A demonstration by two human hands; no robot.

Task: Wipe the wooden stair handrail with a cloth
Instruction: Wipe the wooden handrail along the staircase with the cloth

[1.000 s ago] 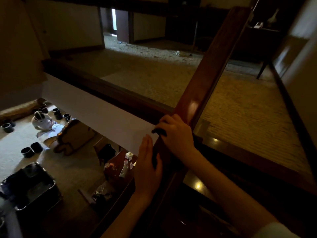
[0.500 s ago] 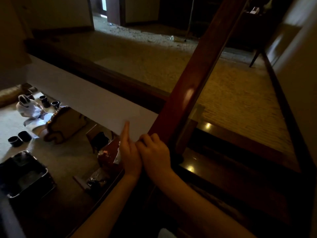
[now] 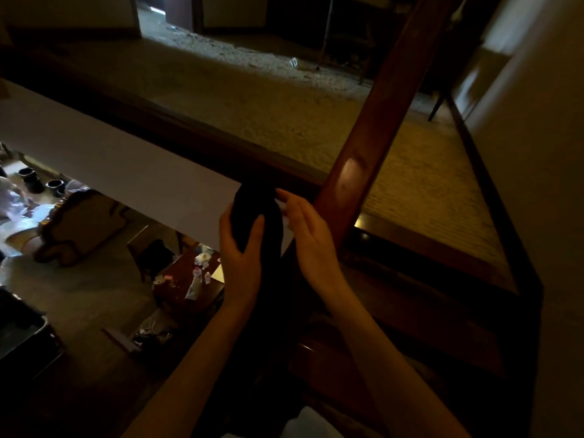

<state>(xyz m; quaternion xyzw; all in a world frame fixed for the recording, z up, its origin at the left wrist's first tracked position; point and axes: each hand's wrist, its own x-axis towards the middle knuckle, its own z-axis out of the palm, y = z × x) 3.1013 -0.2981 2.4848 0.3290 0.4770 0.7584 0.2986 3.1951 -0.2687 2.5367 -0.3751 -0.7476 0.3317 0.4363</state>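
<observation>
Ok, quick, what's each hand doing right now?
Left hand: grips the black fabric cloth.
Right hand: open, holding nothing.

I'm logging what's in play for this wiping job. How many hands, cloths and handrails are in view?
Hands: 2 (left hand, right hand)
Dark cloth: 1, gripped by the left hand
Wooden handrail: 1
Total: 4
</observation>
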